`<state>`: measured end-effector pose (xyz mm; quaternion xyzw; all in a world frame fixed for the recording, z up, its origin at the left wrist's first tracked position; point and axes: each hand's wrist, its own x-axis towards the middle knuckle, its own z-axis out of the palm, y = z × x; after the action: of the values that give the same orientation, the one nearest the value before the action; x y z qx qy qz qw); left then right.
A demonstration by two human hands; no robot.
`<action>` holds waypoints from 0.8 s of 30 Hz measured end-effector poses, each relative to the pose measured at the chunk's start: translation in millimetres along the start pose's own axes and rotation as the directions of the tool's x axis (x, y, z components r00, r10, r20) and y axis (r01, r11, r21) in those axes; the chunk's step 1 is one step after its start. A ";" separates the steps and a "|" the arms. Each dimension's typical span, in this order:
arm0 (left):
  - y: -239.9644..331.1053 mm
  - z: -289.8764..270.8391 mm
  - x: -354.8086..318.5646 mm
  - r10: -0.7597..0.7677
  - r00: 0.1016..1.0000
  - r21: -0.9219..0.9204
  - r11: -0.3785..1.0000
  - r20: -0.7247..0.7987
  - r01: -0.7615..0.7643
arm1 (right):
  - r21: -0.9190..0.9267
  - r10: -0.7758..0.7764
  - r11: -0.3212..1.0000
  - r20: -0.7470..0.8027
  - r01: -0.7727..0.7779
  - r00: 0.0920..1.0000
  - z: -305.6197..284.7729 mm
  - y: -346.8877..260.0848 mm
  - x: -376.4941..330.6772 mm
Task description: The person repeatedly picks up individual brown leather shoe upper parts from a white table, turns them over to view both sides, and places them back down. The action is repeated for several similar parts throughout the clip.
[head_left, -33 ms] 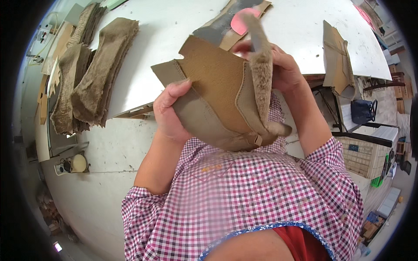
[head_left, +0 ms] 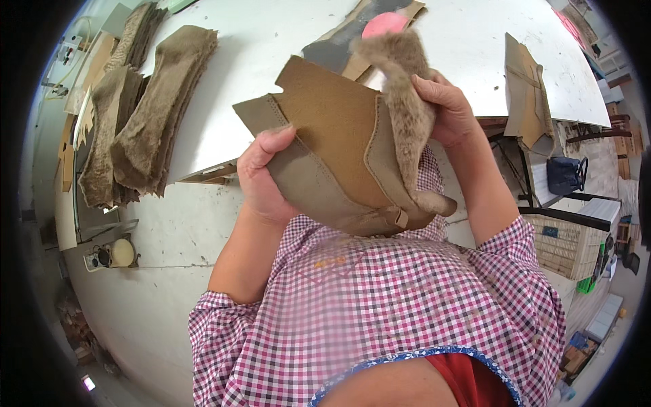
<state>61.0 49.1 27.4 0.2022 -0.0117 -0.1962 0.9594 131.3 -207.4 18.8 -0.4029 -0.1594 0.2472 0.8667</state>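
Note:
I hold a tan suede boot upper (head_left: 332, 136) up in front of my chest with both hands. My left hand (head_left: 268, 180) grips its lower left edge, thumb on the front face. My right hand (head_left: 444, 108) pinches the brown fur lining (head_left: 407, 102) that folds out along the piece's right edge. A small strap with a buckle (head_left: 400, 217) sits at the bottom seam. The piece hangs above the near edge of a white worktable (head_left: 271, 41).
Stacks of fur-lined cut pieces (head_left: 156, 108) lie on the table's left side. A pink round object (head_left: 383, 24) rests on flat cut pieces at the back. More tan pieces (head_left: 522, 88) lie at the right. A dark bag (head_left: 566, 173) and a basket (head_left: 566, 244) stand on the floor at the right.

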 end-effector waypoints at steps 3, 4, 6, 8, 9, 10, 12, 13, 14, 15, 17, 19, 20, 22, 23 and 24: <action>-1.1 -10.7 -4.8 -0.040 0.998 -0.132 0.990 0.044 0.046 | -0.174 -0.085 0.985 -0.362 0.023 0.928 31.7 -5.6 -4.4; -5.1 -13.0 -5.2 -0.028 0.999 -0.082 0.996 0.026 0.030 | -0.235 -0.055 0.972 -0.344 -0.029 0.937 26.9 -1.9 -4.5; -16.3 -10.9 -6.9 -0.016 1.000 -0.003 1.000 -0.002 0.016 | -0.387 0.001 0.907 -0.385 -0.163 0.923 36.4 22.5 0.7; -21.7 0.2 -3.2 -0.047 0.999 0.027 0.999 -0.001 0.047 | -0.468 -0.061 0.879 -0.304 -0.093 0.951 36.9 39.7 1.8; -21.9 4.5 -3.9 -0.056 0.998 0.041 0.998 -0.008 0.056 | -0.417 -0.006 0.896 -0.357 -0.154 0.934 40.2 37.0 0.8; -23.1 4.3 -4.0 -0.029 0.998 0.054 0.998 -0.063 0.033 | -0.362 0.051 0.907 -0.407 -0.212 0.912 46.2 31.6 -1.6; -20.6 7.3 -2.6 -0.057 0.998 -0.076 0.996 -0.041 0.054 | -0.376 0.019 0.903 -0.444 -0.206 0.896 47.3 28.1 -3.0; -19.2 8.8 -1.1 -0.070 0.997 -0.141 0.988 -0.026 0.065 | -0.446 -0.070 0.884 -0.428 -0.143 0.901 43.3 29.5 -2.5; -18.2 9.3 0.8 -0.047 0.999 -0.161 0.986 -0.023 0.042 | -0.512 -0.158 0.855 -0.405 -0.080 0.901 37.3 31.6 -2.0; -16.1 8.4 1.6 -0.017 1.000 -0.182 0.983 -0.024 0.012 | -0.724 -0.361 0.689 -0.379 -0.031 0.852 35.4 28.8 3.3; -11.7 6.7 1.6 0.025 0.999 -0.224 0.974 -0.025 -0.030 | -0.848 -0.612 0.524 -0.315 0.074 0.725 47.4 20.3 -13.6; -7.6 6.8 2.6 0.037 0.999 -0.267 0.963 -0.013 -0.039 | -0.935 -0.723 0.260 -0.024 0.240 0.690 56.8 16.2 -34.1; -6.5 6.8 2.7 0.045 0.999 -0.266 0.963 -0.008 -0.046 | -0.957 -0.716 0.108 0.112 0.269 0.689 63.4 15.4 -38.3; -6.1 9.1 4.4 0.054 0.998 -0.258 0.965 0.009 -0.050 | -0.963 -0.683 -0.025 0.212 0.267 0.700 77.8 13.4 -44.5; -6.5 11.3 4.6 0.055 0.998 -0.246 0.968 0.011 -0.050 | -0.972 -0.671 -0.005 0.178 0.236 0.720 86.8 14.8 -43.7; -6.7 13.4 3.3 0.055 0.998 -0.233 0.971 0.011 -0.051 | -0.978 -0.660 0.018 0.143 0.206 0.738 91.3 15.9 -42.9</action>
<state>60.1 37.1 36.9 0.0863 -0.0026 -0.1721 0.9813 47.7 -165.9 60.1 -0.8161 -0.2343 -0.2740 0.4517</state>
